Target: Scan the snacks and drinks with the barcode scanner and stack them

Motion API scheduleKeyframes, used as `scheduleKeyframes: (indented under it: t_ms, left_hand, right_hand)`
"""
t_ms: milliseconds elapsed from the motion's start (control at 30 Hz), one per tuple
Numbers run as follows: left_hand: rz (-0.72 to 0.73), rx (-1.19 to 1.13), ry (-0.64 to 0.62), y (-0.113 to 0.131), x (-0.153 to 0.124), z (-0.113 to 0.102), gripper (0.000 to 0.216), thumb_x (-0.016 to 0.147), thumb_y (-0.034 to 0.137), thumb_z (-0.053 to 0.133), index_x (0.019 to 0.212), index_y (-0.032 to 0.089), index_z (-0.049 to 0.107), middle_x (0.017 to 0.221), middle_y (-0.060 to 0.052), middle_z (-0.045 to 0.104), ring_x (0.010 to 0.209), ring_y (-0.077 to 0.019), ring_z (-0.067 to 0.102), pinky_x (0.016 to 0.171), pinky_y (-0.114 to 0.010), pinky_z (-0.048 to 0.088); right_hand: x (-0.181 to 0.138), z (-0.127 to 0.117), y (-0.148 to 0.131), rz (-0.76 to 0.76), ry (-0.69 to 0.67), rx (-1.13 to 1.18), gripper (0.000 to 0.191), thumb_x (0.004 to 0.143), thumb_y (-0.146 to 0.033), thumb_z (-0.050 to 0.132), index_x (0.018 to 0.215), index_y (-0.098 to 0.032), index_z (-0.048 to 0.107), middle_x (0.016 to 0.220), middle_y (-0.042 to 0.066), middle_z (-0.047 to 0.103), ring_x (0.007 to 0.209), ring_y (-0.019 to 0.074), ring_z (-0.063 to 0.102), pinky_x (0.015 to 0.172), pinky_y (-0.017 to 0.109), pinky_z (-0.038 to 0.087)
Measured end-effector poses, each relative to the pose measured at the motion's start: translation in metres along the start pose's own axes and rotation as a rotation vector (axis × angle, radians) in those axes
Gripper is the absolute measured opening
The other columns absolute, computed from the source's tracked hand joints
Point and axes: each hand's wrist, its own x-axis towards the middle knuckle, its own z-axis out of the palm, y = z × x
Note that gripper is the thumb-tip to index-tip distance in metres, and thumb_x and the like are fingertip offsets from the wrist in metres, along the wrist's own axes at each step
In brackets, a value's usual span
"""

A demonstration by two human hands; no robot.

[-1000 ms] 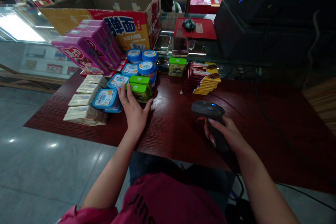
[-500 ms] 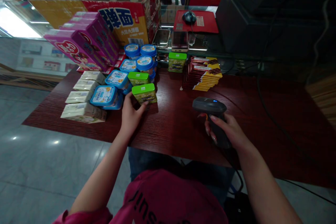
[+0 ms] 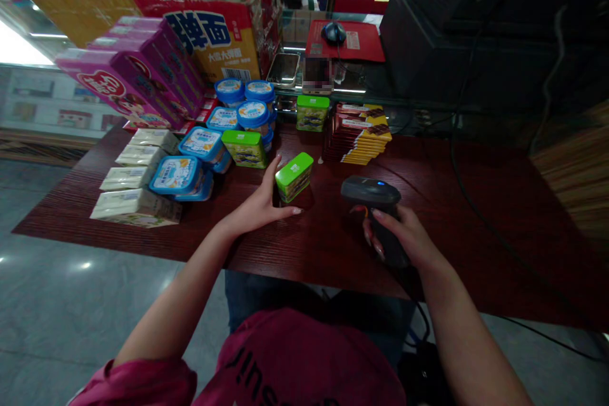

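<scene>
The left hand grips a green-lidded tin between thumb and fingers, near the table middle. Just right, the right hand is closed around a black barcode scanner.

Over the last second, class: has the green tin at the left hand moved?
Yes: the green tin slid right, away from the blue tubs, toward the scanner.

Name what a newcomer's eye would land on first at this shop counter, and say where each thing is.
First, the bright green tin, tilted in the left hand at the middle of the table. Just right of it, the right hand grips a black scanner with a blue light. At the back left, purple boxes slant before a big carton.
</scene>
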Motion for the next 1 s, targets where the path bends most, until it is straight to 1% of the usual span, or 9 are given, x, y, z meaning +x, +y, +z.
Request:
scheduleKeyframes:
  t_ms: [67,167,267,333,500,700,767,867,1000]
  left_hand:
    - [-0.046,-0.188,-0.139,0.002,0.006,-0.015,0.108,0.077,0.057,0.089,0.168,0.030,0.036,0.174,-0.014,0.040,0.161,-0.0350,0.042,0.128,-0.053,0.043]
    - [-0.139,-0.474,-0.237,0.006,0.018,-0.032,0.096,0.077,0.061,0.084,0.161,0.029,0.052,0.165,-0.014,0.054,0.153,-0.0376,0.052,0.121,-0.055,0.051]
    - [-0.208,-0.609,-0.272,0.005,0.031,-0.034,0.091,0.072,0.061,0.087,0.153,0.027,0.062,0.151,-0.015,0.066,0.144,-0.0405,0.062,0.116,-0.057,0.055]
    - [-0.224,-0.651,-0.329,0.002,0.041,-0.030,0.098,0.066,0.058,0.093,0.154,0.028,0.061,0.153,-0.014,0.066,0.144,-0.0407,0.061,0.117,-0.055,0.054]
    - [-0.150,-0.529,-0.392,-0.009,0.061,-0.011,0.113,0.056,0.056,0.102,0.155,0.026,0.058,0.156,-0.013,0.063,0.149,-0.0421,0.056,0.122,-0.053,0.050]
    - [-0.023,-0.263,-0.108,-0.017,0.077,0.025,0.116,0.053,0.067,0.101,0.146,0.015,0.053,0.145,-0.021,0.065,0.137,-0.0422,0.062,0.121,-0.057,0.047]
    - [-0.020,-0.243,-0.078,-0.018,0.080,0.029,0.122,0.052,0.071,0.100,0.147,0.015,0.049,0.142,-0.022,0.066,0.135,-0.0426,0.063,0.120,-0.059,0.047]
    - [0.022,-0.313,-0.214,-0.015,0.080,0.018,0.119,0.057,0.074,0.097,0.150,0.015,0.052,0.148,-0.023,0.063,0.143,-0.0440,0.057,0.125,-0.060,0.040]
    - [-0.011,-0.514,-0.417,-0.015,0.076,-0.004,0.093,0.072,0.069,0.091,0.146,0.019,0.065,0.153,-0.016,0.065,0.150,-0.0414,0.054,0.126,-0.054,0.042]
  right_hand:
    - [-0.002,0.000,0.000,-0.003,0.007,0.008,0.052,0.084,-0.061,0.085,0.107,-0.016,0.075,0.064,0.001,0.071,0.039,0.0130,0.058,0.035,0.022,0.045]
    - [-0.002,0.000,0.000,-0.009,-0.002,0.014,0.050,0.085,-0.061,0.085,0.104,-0.016,0.074,0.064,0.001,0.071,0.039,0.0124,0.057,0.035,0.022,0.045]
    - [-0.001,-0.001,0.001,-0.009,-0.017,0.012,0.052,0.083,-0.063,0.085,0.102,-0.016,0.073,0.064,0.002,0.071,0.038,0.0123,0.057,0.034,0.022,0.045]
    - [-0.001,-0.002,0.002,-0.005,-0.017,0.006,0.053,0.083,-0.063,0.085,0.104,-0.015,0.073,0.064,0.002,0.071,0.038,0.0126,0.057,0.034,0.022,0.045]
    - [-0.001,-0.001,0.001,-0.001,-0.021,-0.003,0.055,0.082,-0.065,0.086,0.105,-0.016,0.072,0.062,0.001,0.070,0.037,0.0125,0.056,0.034,0.022,0.044]
    - [-0.002,0.000,-0.002,-0.019,-0.014,0.023,0.056,0.082,-0.064,0.087,0.106,-0.015,0.073,0.064,0.002,0.072,0.039,0.0119,0.057,0.036,0.021,0.046]
    - [-0.002,0.001,-0.002,-0.017,-0.012,0.028,0.056,0.082,-0.063,0.087,0.106,-0.014,0.074,0.064,0.002,0.071,0.039,0.0117,0.056,0.036,0.021,0.046]
    - [-0.002,0.001,-0.005,-0.017,-0.019,0.028,0.058,0.080,-0.064,0.088,0.104,-0.014,0.073,0.063,0.002,0.071,0.038,0.0117,0.056,0.035,0.021,0.045]
    - [-0.004,0.001,-0.008,-0.035,-0.014,0.019,0.059,0.078,-0.067,0.088,0.102,-0.015,0.073,0.063,0.001,0.071,0.037,0.0127,0.058,0.034,0.022,0.045]
